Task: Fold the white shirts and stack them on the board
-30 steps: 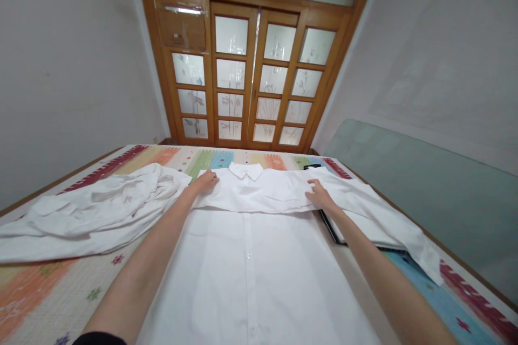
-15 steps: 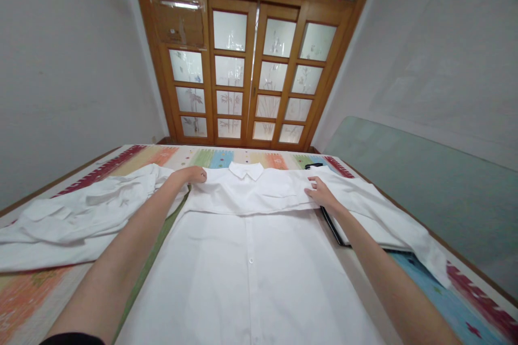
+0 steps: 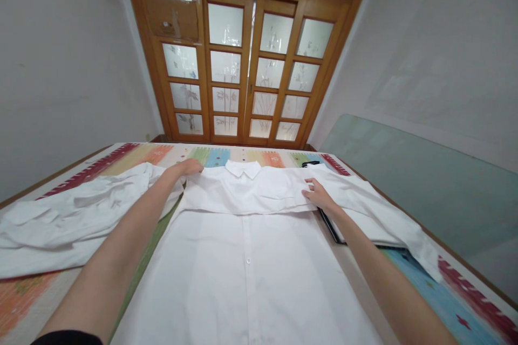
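A white button-front shirt [image 3: 251,259] lies spread out, collar at the far end. A horizontal flap of white cloth crosses its upper part, and sleeves stretch out to both sides. My left hand [image 3: 191,166] is closed on the shirt's cloth at the left shoulder, its fingertips partly hidden. On the right shoulder, my right hand [image 3: 318,194] touches the cloth with thumb and fingers apart. A crumpled pile of white cloth [image 3: 81,215] rests beside my left forearm; whether it is all sleeve I cannot tell.
Beneath everything is a colourful patterned cover [image 3: 429,288]. A flat black-edged object [image 3: 329,226] sticks out from under the right sleeve, with a small black item [image 3: 311,164] beyond it. A pale green panel [image 3: 421,188] leans along the right wall. Wooden glazed doors [image 3: 246,70] stand ahead.
The view has shifted slightly. Both hands stay at the shirt's shoulders, and the shirt lies nearly the same.
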{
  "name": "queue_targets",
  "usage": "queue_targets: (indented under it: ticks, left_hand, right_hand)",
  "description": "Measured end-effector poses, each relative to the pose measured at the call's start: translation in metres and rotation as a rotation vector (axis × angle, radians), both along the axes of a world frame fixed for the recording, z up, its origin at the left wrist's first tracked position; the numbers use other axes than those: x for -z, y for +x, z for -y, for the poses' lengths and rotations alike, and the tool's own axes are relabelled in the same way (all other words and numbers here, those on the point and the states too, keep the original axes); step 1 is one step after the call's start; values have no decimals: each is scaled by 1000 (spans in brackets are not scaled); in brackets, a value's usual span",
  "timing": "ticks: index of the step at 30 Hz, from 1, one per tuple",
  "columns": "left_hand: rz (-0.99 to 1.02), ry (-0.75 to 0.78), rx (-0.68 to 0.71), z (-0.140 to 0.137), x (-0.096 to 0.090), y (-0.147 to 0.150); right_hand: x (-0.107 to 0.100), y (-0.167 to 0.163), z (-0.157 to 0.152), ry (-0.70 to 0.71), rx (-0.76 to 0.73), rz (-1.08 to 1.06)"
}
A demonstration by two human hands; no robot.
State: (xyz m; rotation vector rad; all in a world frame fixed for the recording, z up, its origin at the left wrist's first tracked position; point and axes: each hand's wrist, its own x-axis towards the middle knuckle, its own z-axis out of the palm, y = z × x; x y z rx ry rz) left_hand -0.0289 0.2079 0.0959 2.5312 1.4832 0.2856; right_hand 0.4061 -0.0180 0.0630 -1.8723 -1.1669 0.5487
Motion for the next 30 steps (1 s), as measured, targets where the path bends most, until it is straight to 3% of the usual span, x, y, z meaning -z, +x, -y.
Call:
queue_targets:
  ticks: [4, 12, 18, 21, 25, 30]
  left_hand:
    - [63, -91, -14, 7, -6, -13]
    - [476, -257, -177, 13, 0, -43]
    - [371, -270, -192, 7, 9, -51]
    - [270, -246, -199, 3, 13, -53]
    - [195, -221, -176, 0, 13, -51]
    - [325, -190, -81, -1, 10, -48]
  right_hand:
    - [0, -3, 3, 13, 2, -27]
    - [-6, -11, 9, 5, -16, -107]
    - [5, -4, -6, 184, -174, -138]
    - [9, -1, -18, 225, -141, -52]
    - [9, 0, -30, 12, -4, 213]
    - [12, -5, -34, -214, -36, 498]
